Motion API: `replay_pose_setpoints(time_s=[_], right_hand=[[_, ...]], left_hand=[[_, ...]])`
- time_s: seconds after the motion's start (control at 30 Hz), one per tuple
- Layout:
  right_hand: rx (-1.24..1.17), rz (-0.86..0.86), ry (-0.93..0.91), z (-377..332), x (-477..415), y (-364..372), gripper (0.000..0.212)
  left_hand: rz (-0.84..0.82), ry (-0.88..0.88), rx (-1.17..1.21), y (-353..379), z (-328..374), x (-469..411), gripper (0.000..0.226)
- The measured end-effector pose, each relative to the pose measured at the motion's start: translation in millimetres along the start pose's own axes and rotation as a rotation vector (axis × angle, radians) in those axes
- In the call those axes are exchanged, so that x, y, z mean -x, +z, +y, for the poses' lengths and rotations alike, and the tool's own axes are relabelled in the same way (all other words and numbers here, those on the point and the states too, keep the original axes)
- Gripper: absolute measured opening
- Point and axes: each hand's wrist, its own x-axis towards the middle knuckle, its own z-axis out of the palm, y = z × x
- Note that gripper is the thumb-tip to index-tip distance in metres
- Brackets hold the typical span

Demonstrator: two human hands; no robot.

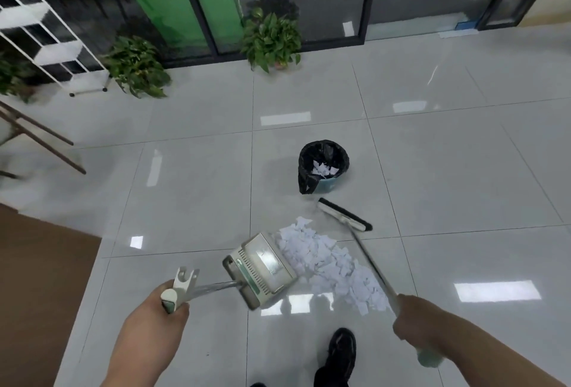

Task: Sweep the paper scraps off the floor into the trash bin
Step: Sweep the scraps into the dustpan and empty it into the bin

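Head view: the left hand (160,315) is closed round the top of the long handle (213,287) of the dustpan (262,266). The dustpan is set on the tiled floor (191,188), with its mouth turned toward the paper scraps (330,266) and just beside the left edge of the heap. No scraps can be made out inside it. The scraps are gathered in one elongated heap on the floor, between the dustpan and the broom handle (370,260). Beyond the heap, the trash bin (323,167) stands upright, lined with a black bag, and some white scraps are already held inside it. The broom head (344,215) is placed between the bin and the far end of the heap, apart from the bin. The right hand (414,317) is wrapped round the broom handle near its upper end.

The step in hand is judged to be the loading of the dustpan. For the next move, the broom head is to be drawn across the heap toward the dustpan mouth while the dustpan is held firmly against the floor, so that no scraps are pushed beneath its lip.
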Motion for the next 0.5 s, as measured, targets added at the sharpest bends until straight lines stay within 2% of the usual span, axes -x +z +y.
replay_pose_setpoints(time_s=[0.17, 0.37, 0.43, 0.5], right_hand=[[-0.022, -0.018, -0.001, -24.2, 39.6, 18.0, 0.013], [-0.124, 0.059, 0.035, -83.6, 49.8, 56.2, 0.01], [-0.065, 0.082, 0.049, -108.0, 40.8, 69.9, 0.006], [0.092, 0.077, 0.009, -127.1, 25.1, 84.5, 0.004]], left_hand=[[0.008, -0.018, 0.041, -37.0, -63.2, -11.3, 0.034], [0.021, -0.048, 0.093, -61.2, -143.6, -20.8, 0.025], [0.018, -0.062, 0.094, -63.3, -166.6, -23.6, 0.027], [0.014, -0.082, 0.094, -62.8, -188.7, -27.5, 0.028]])
